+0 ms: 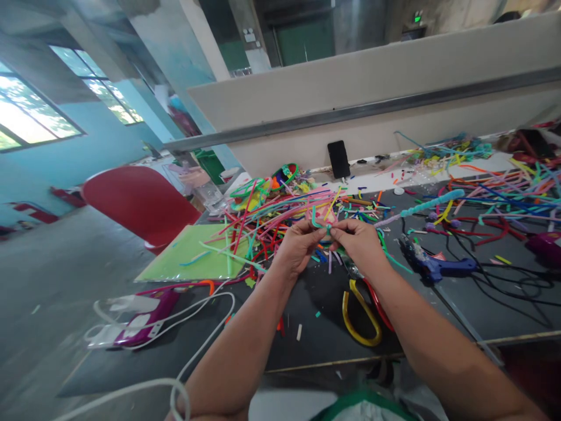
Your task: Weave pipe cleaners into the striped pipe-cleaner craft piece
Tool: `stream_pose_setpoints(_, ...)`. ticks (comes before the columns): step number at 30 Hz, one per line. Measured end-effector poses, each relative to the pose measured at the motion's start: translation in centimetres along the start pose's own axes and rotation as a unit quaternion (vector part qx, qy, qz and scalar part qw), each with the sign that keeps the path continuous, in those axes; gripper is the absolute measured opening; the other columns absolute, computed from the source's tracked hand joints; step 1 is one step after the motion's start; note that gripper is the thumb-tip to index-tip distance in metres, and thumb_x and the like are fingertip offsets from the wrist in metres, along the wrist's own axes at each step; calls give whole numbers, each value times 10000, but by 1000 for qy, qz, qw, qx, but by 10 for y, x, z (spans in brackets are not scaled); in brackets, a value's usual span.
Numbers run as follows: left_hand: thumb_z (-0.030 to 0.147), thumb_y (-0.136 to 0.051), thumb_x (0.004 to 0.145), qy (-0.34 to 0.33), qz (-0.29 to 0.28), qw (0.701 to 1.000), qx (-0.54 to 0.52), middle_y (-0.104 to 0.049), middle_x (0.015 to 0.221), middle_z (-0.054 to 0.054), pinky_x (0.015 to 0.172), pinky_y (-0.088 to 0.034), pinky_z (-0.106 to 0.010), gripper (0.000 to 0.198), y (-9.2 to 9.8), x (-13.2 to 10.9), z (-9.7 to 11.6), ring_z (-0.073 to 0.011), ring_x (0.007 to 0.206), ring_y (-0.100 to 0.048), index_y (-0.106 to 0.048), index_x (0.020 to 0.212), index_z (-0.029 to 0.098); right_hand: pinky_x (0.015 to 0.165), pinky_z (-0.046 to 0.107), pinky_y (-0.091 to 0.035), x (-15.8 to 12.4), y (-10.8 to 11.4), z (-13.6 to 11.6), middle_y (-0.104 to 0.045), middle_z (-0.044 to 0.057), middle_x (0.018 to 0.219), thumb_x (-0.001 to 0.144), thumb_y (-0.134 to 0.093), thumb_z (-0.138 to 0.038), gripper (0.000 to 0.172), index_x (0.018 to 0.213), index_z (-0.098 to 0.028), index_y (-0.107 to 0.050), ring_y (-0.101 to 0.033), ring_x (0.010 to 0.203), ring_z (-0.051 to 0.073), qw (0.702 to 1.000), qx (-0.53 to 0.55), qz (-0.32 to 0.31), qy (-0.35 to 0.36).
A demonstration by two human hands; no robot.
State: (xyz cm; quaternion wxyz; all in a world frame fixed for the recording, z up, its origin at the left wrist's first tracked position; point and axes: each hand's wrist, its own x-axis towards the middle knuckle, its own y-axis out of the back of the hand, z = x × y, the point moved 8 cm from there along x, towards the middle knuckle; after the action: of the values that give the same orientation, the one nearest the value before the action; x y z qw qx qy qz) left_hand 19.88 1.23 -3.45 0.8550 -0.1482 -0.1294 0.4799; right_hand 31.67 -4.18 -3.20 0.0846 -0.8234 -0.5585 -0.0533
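My left hand (300, 245) and my right hand (359, 242) meet over the table, fingertips almost touching. Both pinch a small teal pipe cleaner (315, 217), whose bent end sticks up beside my left fingers. Its lower part is hidden by the fingertips. Behind the hands lies a heap of pink and red pipe cleaners (280, 207). A turquoise and lilac twisted pipe cleaner stem (432, 203) extends to the right of my right hand. Scissors with yellow and red handles (363, 333) rest below my right wrist, their blades partly covered by it.
A blue glue gun (451, 268) with dark cables lies at the right. A phone (339, 159) leans on the low partition. Left are a green sheet (175, 257), a purple power strip (146, 318) with white cords, and a red chair (135, 199). Offcuts litter the dark tabletop.
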Motion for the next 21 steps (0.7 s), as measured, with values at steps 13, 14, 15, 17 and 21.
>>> stream_pose_setpoints(13, 193, -821, 557, -20, 1, 1000, -6, -662, 704, 7, 720, -484, -248, 237, -7, -1, -2, -108, 676, -610, -694, 751, 145, 456, 241, -430, -1, 9, -12, -679, 12, 628, 705, -630, -284, 104, 721, -197, -685, -600, 546, 152, 993, -77, 40, 78)
stream_pose_setpoints(14, 200, -817, 562, -30, 7, 999, -8, -657, 707, 10, 722, -480, -246, 233, -9, -2, -1, -106, 680, -605, -689, 750, 148, 476, 247, -440, -2, 10, -14, -682, 15, 641, 714, -624, -278, 103, 723, -199, -688, -604, 569, 157, 990, -98, 49, 94)
stream_pose_setpoints(15, 205, -814, 566, -43, 12, 999, -8, -652, 712, 13, 719, -476, -243, 232, -10, -2, 1, -103, 681, -598, -682, 750, 152, 499, 255, -451, -2, 11, -16, -683, 19, 653, 720, -619, -273, 103, 722, -198, -690, -610, 591, 163, 987, -112, 56, 105)
stream_pose_setpoints(17, 210, -808, 572, -73, 18, 997, -9, -642, 735, 19, 713, -471, -241, 245, -12, -3, 4, -99, 684, -586, -664, 765, 163, 549, 271, -472, -3, 12, -20, -683, 25, 671, 724, -615, -267, 104, 712, -193, -687, -620, 632, 172, 982, -128, 68, 120)
stream_pose_setpoints(21, 210, -798, 581, -109, 27, 994, -8, -630, 798, 11, 744, -468, -252, 297, -13, -3, 5, -108, 735, -584, -617, 814, 173, 654, 300, -493, -7, 12, -30, -676, 36, 725, 723, -613, -250, 92, 693, -187, -674, -629, 708, 182, 971, -153, 86, 160)
